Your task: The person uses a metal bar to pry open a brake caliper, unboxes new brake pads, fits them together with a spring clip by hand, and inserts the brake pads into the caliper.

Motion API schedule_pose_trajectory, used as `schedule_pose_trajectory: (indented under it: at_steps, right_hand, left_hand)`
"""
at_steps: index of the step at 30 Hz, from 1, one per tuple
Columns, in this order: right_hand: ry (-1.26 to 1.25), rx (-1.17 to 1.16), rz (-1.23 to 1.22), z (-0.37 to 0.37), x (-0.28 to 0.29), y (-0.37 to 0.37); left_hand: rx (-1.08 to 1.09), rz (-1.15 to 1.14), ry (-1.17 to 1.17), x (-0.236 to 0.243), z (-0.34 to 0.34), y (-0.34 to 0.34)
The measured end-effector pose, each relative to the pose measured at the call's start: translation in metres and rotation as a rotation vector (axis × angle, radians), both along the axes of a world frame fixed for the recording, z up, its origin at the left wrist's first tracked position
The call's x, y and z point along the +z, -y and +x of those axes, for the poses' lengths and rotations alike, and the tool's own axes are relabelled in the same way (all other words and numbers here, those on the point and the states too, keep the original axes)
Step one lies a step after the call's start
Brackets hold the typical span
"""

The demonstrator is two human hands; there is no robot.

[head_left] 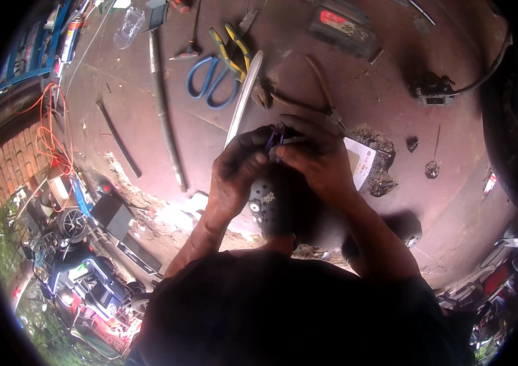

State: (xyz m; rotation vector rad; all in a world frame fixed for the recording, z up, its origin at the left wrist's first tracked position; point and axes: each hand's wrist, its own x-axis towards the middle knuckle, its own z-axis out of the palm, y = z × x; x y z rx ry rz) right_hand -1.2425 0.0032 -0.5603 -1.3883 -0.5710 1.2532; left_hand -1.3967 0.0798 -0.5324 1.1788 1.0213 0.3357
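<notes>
Purple part: between both hands, up off the floor, just beyond the shoe in view. Long axis roughly fore-aft, far end leaning a bit right; mostly covered by fingers, so can't tell which end is the front.

Left hand: thumb and fingers clamped on the part from the left. Right hand: thumb and fingers pinched on it from the right. The two hands' fingertips nearly meet around it.

Containers: black jug on the floor, far side, red patch on it, long axis left to right, right end nearer the person; contents hidden. Clear plastic pack far left; can't make out contents. Can beside the blue rack, axis close to fore-aft. Rack has things in it, too small to identify.

Around the hands: silver bar just beyond the left hand, far end tipped right. Scissors and yellow pliers beyond that, close together. Rusty pliers beyond the right hand. White card right of the right hand, overlapping a dark clump.
</notes>
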Motion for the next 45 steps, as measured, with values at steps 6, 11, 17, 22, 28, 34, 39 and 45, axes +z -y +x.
schedule_pose_trajectory:
  at_steps: [6,11,17,22,28,34,39,45]
  right_hand:
    - [-0.087,0.008,-0.059,-0.001,0.003,0.000]
    - [-0.055,0.055,-0.031,0.003,0.001,0.003]
    - [-0.083,-0.010,-0.007,0.003,-0.003,0.002]
    - [0.022,-0.025,-0.022,-0.001,-0.008,0.001]
    - [-0.090,-0.058,-0.068,-0.011,0.000,-0.001]
    - [-0.114,-0.062,-0.122,-0.014,-0.002,0.003]
    - [-0.115,-0.044,-0.072,-0.015,-0.010,0.003]
    - [-0.343,-0.135,-0.024,-0.030,-0.011,-0.005]
  left_hand:
    - [0.032,-0.037,0.051,-0.005,-0.002,0.003]
    - [0.009,-0.031,0.015,-0.002,-0.002,0.001]
    - [-0.081,0.229,-0.081,-0.010,-0.002,0.004]
    - [-0.221,0.559,-0.204,-0.006,0.006,0.009]
    - [-0.103,0.918,-0.290,-0.025,0.005,0.015]
    - [0.116,0.717,-0.273,-0.022,0.003,0.006]
    - [0.189,0.267,-0.163,-0.013,0.006,0.006]
    - [0.237,0.200,-0.083,-0.015,0.013,0.013]
